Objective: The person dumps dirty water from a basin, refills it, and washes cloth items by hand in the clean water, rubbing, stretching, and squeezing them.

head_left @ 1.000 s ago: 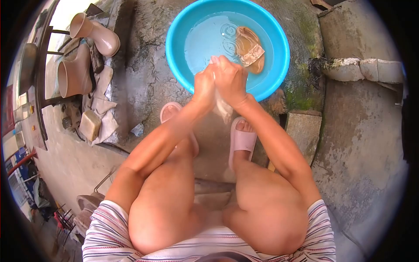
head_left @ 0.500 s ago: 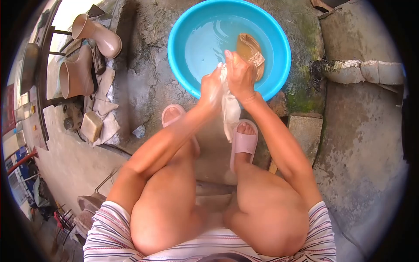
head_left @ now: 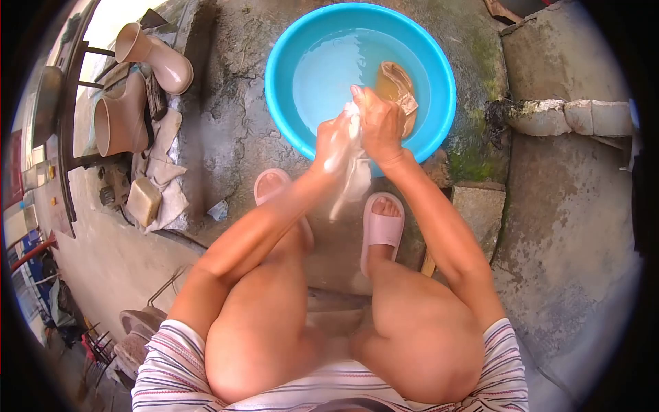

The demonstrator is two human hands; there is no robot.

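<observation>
A wet white cloth, long and sock-like, is bunched between my two fists. My left hand is closed round its upper part. Pressed against it, my right hand also grips the cloth, thumb pointing up. The loose end of the cloth hangs toward me, slightly blurred, past the near rim of the blue basin. Both hands are over that near rim. Inside the basin, a brown, sock-like cloth lies partly in cloudy water, just beyond my right hand.
Beige rubber boots stand on the left ledge. A bar of soap rests there on pale rags. My feet in pink slippers are below my hands. A pipe runs at the right beside mossy concrete.
The hanging end of the white cloth has swung to the left. Both fists have shifted slightly and stay together. The brown cloth remains in the basin.
</observation>
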